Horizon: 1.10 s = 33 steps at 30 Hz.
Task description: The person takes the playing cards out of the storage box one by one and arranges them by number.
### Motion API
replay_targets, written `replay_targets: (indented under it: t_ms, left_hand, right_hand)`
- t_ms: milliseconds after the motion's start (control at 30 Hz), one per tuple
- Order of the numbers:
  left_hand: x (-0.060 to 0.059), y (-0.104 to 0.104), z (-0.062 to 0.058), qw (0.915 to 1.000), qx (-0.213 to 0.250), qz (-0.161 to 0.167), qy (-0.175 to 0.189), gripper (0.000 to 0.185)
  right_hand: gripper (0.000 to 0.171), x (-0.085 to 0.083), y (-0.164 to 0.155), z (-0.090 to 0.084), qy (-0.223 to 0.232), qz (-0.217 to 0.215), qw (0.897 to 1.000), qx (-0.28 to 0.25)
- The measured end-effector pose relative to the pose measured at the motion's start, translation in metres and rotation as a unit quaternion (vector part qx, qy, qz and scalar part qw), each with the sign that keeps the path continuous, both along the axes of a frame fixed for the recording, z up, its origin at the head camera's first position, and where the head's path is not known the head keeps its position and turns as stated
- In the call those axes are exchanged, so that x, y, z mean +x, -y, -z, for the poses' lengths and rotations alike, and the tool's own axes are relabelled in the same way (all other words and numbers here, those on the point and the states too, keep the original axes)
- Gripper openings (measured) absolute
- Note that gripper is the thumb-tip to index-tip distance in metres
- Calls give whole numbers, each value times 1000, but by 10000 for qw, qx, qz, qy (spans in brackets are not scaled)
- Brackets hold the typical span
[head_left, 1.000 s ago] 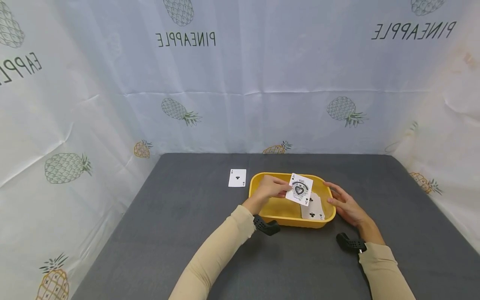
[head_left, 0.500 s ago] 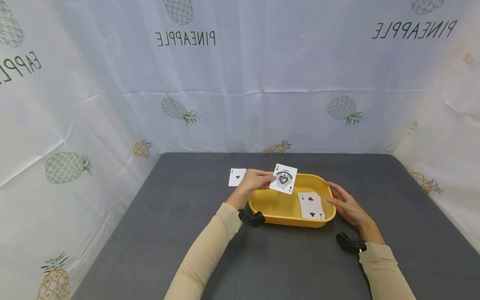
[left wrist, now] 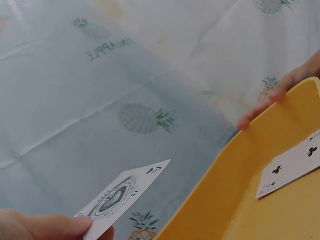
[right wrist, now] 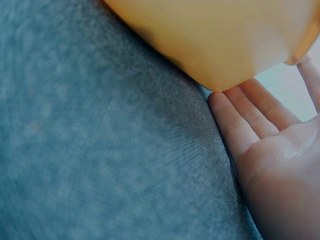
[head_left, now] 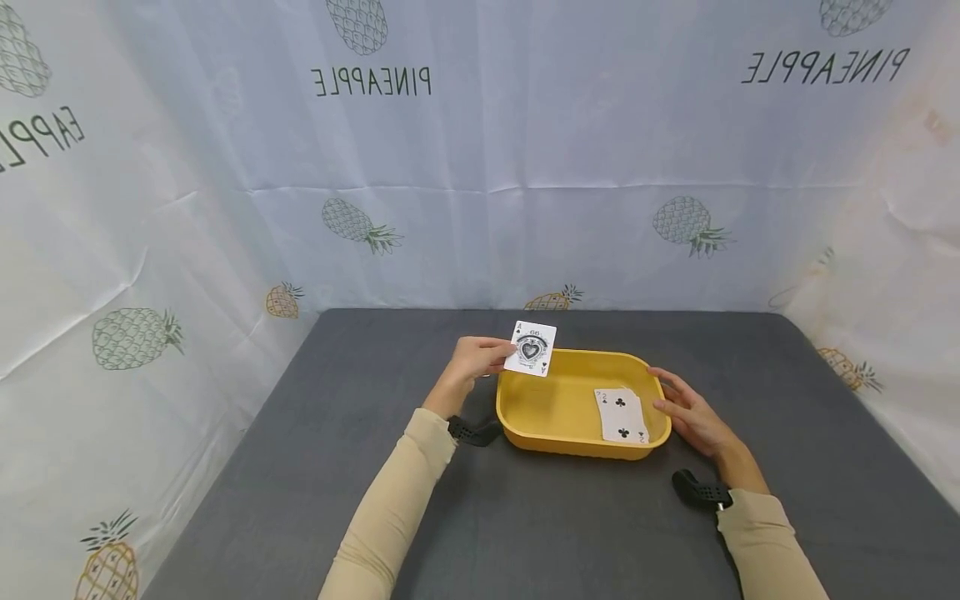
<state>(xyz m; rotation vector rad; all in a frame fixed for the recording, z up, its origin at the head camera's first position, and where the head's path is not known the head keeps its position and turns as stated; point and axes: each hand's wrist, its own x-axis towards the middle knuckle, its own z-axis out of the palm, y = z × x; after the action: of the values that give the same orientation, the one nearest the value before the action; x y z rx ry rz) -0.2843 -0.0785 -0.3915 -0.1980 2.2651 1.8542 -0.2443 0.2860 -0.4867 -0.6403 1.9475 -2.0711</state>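
Note:
My left hand (head_left: 474,360) pinches an ace of spades (head_left: 531,348) between thumb and fingers, holding it face up above the far left corner of a yellow plastic bin (head_left: 540,442). In the left wrist view the ace (left wrist: 120,197) is tilted, with the thumb on its face. A small pile of playing cards (head_left: 622,417) lies in the bin's right end, a two of clubs on top. My right hand (head_left: 697,417) rests against the bin's right end. In the right wrist view its fingers (right wrist: 240,120) lie nearly straight against the outer wall.
The bin stands on a dark grey cloth-covered table (head_left: 337,433). Behind and beside it hangs a white curtain (head_left: 480,242) printed with pineapples. A card on the table left of the bin is almost wholly hidden by my left hand.
My left hand has carried the ace of spades leftward and away from over the card pile, now covering the card on the table. The right hand and the bin stay put.

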Motion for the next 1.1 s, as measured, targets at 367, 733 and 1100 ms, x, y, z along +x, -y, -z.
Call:
replay_targets:
  t_ms: [367, 733, 1100]
  left_hand:
    - [-8, 25, 6, 9987, 146, -462, -154, 34]
    - [-19, 62, 16, 9964, -164, -832, 60, 36]
    - [-30, 97, 36, 9921, 8, -1227, 269, 37]
  right_hand:
    - [50, 1, 0, 1, 99, 133, 9999, 44]
    - [50, 2, 3, -1, 42, 58, 10000, 10]
    - [51, 0, 1, 0, 42, 159, 9998, 139]
